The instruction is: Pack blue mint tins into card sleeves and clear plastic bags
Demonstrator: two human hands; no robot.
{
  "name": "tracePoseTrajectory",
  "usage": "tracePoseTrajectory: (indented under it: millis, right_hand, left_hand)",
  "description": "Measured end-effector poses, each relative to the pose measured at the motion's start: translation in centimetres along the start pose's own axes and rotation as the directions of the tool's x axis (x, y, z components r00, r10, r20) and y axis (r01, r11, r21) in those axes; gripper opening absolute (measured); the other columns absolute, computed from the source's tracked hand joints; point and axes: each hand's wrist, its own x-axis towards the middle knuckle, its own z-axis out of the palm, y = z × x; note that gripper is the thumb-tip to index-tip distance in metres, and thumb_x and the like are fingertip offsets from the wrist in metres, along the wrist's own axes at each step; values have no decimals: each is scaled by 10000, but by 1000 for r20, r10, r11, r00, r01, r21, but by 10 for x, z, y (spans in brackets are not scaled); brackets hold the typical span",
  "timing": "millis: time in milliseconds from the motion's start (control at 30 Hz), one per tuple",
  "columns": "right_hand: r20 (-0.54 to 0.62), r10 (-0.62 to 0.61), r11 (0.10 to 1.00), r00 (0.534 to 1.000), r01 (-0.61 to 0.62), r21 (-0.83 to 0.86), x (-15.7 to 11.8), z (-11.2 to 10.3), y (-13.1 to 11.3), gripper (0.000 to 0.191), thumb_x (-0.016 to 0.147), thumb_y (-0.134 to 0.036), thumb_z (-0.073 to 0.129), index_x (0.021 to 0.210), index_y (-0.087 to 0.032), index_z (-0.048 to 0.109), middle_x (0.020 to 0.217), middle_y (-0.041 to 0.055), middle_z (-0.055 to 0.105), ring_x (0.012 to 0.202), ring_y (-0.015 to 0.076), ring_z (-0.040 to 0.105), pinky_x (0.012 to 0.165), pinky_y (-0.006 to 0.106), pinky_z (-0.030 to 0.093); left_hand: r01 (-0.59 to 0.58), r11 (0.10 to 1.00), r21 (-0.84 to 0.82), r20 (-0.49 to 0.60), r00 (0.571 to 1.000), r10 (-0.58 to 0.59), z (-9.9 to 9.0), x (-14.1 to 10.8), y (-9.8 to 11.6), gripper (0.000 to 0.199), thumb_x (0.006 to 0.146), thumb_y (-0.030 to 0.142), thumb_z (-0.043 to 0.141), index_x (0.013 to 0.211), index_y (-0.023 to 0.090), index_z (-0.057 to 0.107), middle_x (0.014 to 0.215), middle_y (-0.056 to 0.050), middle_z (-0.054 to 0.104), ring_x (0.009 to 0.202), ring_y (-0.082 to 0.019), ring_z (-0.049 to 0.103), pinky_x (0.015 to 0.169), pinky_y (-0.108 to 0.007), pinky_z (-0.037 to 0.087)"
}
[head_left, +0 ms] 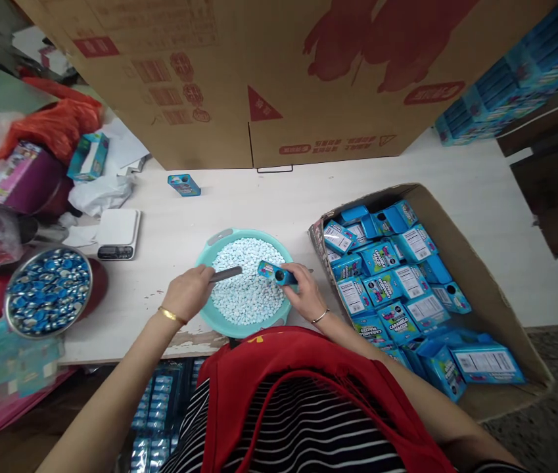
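In front of me stands a teal plastic basin (217, 326) filled with small pale-blue candies (246, 303). My left hand (190, 290), with a gold bracelet at the wrist, is closed around a narrow dark-grey scoop (228, 273) that reaches over the candies. Whether the scoop carries any candies I cannot tell. Over the basin's right side, my right hand (307, 294) grips a small blue candy box (273, 271) by its right end. The box lies tilted, its left end facing the scoop, with a short gap between them.
To the right, a cardboard tray (500, 387) holds several blue boxes. A big carton (229, 85) blocks the back. On the left are a white scale (119, 230), a pot of blue-silver pieces (49, 292) and plastic bags (71, 125). One small box (184, 185) stands near the carton.
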Motion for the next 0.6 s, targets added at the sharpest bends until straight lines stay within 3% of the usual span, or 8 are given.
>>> tracePoseTrajectory:
  millis: [67,133,200,300,433,500,600]
  right_hand:
    - [-33,40,999,999,-40,11,1,-7,3,352,785,-169,517,1132,-229,510,1096,92,595,1038,257,557,902,444,462]
    - [-60,66,998,996,-66,11,1,-14,4,321,795,-202,533,1115,-226,517,1060,87,605,1007,255,570,881,431,470]
    - [-76,86,996,993,-86,-7,1,-20,6,295,807,-231,543,1101,-225,525,1041,83,612,987,250,579,868,416,475]
    - [-94,111,993,989,-114,-21,-1,-25,8,281,826,-269,553,1103,-221,527,1045,79,615,980,240,584,867,400,473]
    - [-122,152,988,981,-155,-17,-6,-27,14,306,835,-301,563,1126,-220,513,1069,75,608,993,237,579,882,406,465]
    - [-130,143,988,981,-149,-34,-7,-28,15,306,832,-292,561,1127,-222,512,1067,76,607,991,240,577,879,412,465]
    - [-117,68,994,991,-78,-82,-6,-27,13,297,823,-230,544,1118,-216,517,1060,85,606,997,247,567,879,420,465]
  left_hand:
    - [59,993,-98,93,994,-49,40,15,-16,118,848,203,454,898,191,560,879,-79,606,867,-230,592,718,-326,453]
    - [42,985,-169,107,994,-24,78,31,-16,121,841,185,462,905,190,564,922,-86,615,918,-232,590,771,-333,453]
    - [-5,973,-231,82,996,24,108,47,-2,150,853,203,459,960,202,564,1001,-86,618,977,-226,579,827,-334,447]
    - [-64,945,-321,44,996,82,133,65,24,213,852,189,448,1036,207,554,1057,-84,618,1009,-215,575,858,-325,442]
    - [-102,908,-406,16,993,118,136,62,29,241,853,207,443,1076,202,534,1021,-62,633,924,-190,602,817,-300,460]
    - [-123,886,-447,-6,991,135,123,49,19,245,860,246,453,1090,201,524,1019,-54,635,896,-175,606,798,-285,465]
    - [-196,829,-524,-89,980,176,90,26,5,240,862,277,465,1075,187,528,972,-56,634,843,-165,604,755,-279,468]
